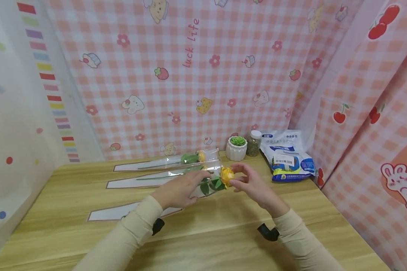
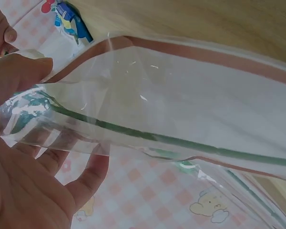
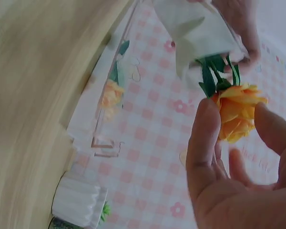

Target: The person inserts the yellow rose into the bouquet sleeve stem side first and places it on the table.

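Note:
My left hand (image 1: 179, 188) grips a clear flower sleeve (image 2: 181, 100) with a white back and brown border. Its thumb lies on one face of the film and the fingers are behind. A green stem (image 2: 128, 130) runs along inside the sleeve. Out of the wide end sticks a yellow-orange rose (image 3: 236, 112) with dark green leaves (image 3: 214, 71). My right hand (image 1: 254, 186) pinches the bloom between thumb and fingers, at opposite sides of the petals.
Two more sleeved roses lie behind on the wooden table, one farther back (image 1: 156, 164) and one nearer (image 1: 132, 183). At the back right stand a white potted succulent (image 1: 236, 150), a lidded jar (image 1: 254, 145) and plastic bags (image 1: 288, 158). Patterned cloth walls surround the table.

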`<state>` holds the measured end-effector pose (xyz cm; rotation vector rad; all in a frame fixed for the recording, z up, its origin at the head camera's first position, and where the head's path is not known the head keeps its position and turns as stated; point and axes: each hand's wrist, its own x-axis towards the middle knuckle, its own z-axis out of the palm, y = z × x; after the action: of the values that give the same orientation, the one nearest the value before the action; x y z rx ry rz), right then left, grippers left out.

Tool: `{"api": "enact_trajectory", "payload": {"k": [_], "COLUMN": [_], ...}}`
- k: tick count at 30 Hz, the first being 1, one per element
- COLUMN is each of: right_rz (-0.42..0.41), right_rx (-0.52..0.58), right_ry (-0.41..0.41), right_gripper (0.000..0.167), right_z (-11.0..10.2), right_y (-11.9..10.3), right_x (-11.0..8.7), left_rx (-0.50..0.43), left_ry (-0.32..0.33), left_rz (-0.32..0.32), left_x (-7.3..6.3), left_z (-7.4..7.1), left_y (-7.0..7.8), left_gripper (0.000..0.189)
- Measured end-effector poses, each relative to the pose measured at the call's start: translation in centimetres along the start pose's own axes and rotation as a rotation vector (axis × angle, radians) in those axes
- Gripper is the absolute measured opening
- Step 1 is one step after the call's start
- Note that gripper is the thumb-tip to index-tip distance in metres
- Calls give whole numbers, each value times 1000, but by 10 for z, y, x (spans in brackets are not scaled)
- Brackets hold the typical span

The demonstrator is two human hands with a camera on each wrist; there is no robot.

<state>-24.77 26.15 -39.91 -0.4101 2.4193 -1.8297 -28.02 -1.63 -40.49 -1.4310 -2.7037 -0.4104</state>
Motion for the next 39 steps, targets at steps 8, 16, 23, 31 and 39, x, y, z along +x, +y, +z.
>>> {"api": "enact_trajectory", "payload": {"k": [8,16,23,31,39], "right_rz": [24,-33,-17,-65,-177], "right_rx": [-36,57,115,34,-101], "right_ry": [89,150,154,109,88], "right_gripper": [27,26,27,31,36], "right_z": [18,37,48,63,69], "right_y": [6,11,17,25,21], "right_x": [2,4,4,-1,-1], "left_rx": [-12,-39,-49,-49,-46], "left_ry": [13,11,28,85,82], "left_rz": [-15,-8,-24,-34,-33], "left_x": [4,5,5,7,12], "left_z": [-1,-2,2,12,10], "left_y": [-1,3,2,-1,6], "left_gripper": [82,82,95,104,97]}}
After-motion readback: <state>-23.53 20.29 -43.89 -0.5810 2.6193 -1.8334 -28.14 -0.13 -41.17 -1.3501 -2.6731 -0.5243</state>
